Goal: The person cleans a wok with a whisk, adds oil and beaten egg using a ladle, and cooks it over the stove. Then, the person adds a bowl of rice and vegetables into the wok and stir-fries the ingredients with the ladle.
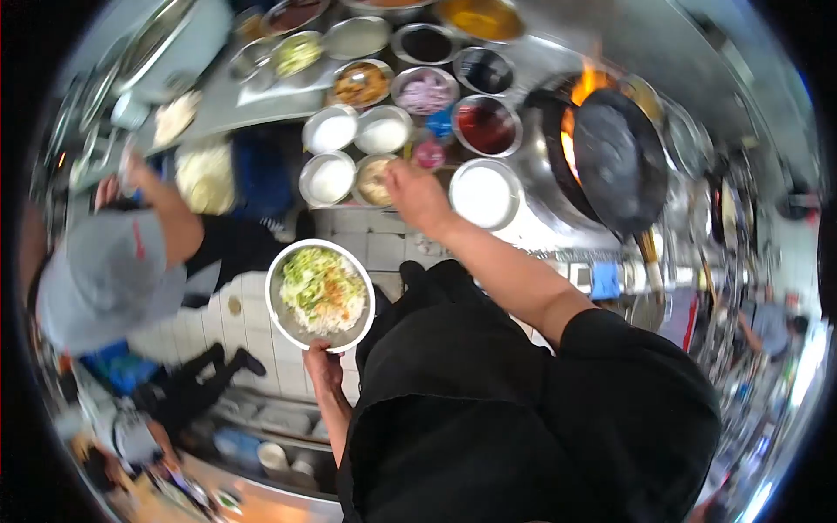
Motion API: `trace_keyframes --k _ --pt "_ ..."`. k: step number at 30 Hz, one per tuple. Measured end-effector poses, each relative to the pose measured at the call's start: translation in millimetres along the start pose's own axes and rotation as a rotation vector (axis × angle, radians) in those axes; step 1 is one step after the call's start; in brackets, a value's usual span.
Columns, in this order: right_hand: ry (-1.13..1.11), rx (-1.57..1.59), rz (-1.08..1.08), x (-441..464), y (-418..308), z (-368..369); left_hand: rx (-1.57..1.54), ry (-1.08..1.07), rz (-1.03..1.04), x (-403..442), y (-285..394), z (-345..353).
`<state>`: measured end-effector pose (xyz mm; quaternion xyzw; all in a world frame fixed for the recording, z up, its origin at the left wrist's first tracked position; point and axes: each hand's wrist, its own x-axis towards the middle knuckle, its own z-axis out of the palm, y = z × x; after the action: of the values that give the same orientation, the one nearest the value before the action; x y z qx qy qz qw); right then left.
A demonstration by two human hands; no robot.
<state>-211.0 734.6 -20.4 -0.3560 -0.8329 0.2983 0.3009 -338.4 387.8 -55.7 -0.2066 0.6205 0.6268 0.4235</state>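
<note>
My left hand [323,368] grips the near rim of a round bowl [273,305] with white rice or noodles, shredded green vegetable and some orange bits. The bowl is held above the tiled floor. My right hand [417,199] reaches over a small metal bowl of pale beige stuff [375,179], its fingers closed at the bowl's right side; what they hold, if anything, is hidden. Bowls of white powder or grains [331,178] stand just left of and behind it. To the right is a larger bowl of white contents [486,193].
A dark wok [621,161] is tilted beside flames [589,84] at the right. Bowls of red sauce [488,127] and chopped purple onion [425,92] stand behind my right hand. A co-worker in a grey cap [118,261] is close at the left; others are farther off.
</note>
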Motion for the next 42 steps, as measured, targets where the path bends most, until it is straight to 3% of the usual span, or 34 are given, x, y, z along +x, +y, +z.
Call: trace_keyframes --k 3,7,14,30,42 --pt "0.098 0.129 0.168 -24.3 -18.6 -20.7 0.081 -0.104 -0.048 10.8 5.5 -11.0" --pt "0.26 0.123 0.166 -39.6 -9.7 -12.5 0.238 -0.157 -0.04 14.2 37.0 10.2" --pt "0.38 0.366 0.584 -47.5 -0.4 24.5 0.363 -0.243 -0.039 12.1 53.4 25.4" --pt "0.565 0.674 0.634 -56.3 -14.0 13.5 0.495 -0.237 -0.047 15.6 50.7 28.9" --pt "0.512 0.816 0.608 -51.0 -42.4 -25.1 0.428 -0.371 -0.021 42.1 36.7 29.7"
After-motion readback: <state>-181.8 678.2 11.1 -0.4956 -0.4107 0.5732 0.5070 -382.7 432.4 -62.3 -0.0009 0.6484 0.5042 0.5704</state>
